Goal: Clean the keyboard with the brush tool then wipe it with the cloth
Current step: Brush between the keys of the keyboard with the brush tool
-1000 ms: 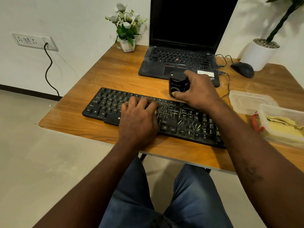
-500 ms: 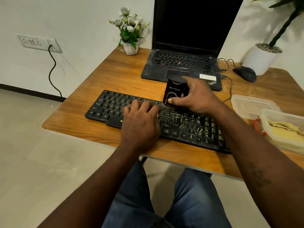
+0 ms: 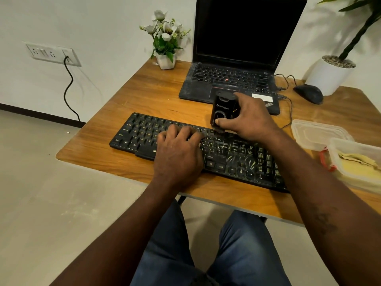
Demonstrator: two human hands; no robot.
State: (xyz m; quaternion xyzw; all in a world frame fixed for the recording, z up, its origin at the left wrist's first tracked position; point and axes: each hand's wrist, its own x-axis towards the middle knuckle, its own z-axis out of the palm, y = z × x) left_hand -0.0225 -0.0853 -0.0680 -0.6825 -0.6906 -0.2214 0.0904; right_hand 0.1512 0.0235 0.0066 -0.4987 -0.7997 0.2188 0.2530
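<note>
**Brush at the keyboard's back edge**

A black keyboard (image 3: 237, 159) lies across the near part of the wooden desk (image 3: 156, 96), its keys streaked with pale dust. The left hand (image 3: 177, 153) lies flat on the middle keys, fingers straight and spread, grasping nothing. The right hand (image 3: 249, 118) grips a black brush (image 3: 223, 110), thumb on its front face and fingers curled round its top. The brush stands upright with its lower end on the keyboard's top row, at about 1 o'clock from the left hand.

The yellow cloth (image 3: 354, 162) lies in a clear plastic box (image 3: 350, 141) at 3 o'clock from the keyboard, with the box's lid (image 3: 317, 133) just beside it. An open laptop (image 3: 233, 79) with a dark screen sits at 12 o'clock, a mouse (image 3: 308, 93) at 2 o'clock and a small flower pot (image 3: 165, 58) at 11 o'clock.
</note>
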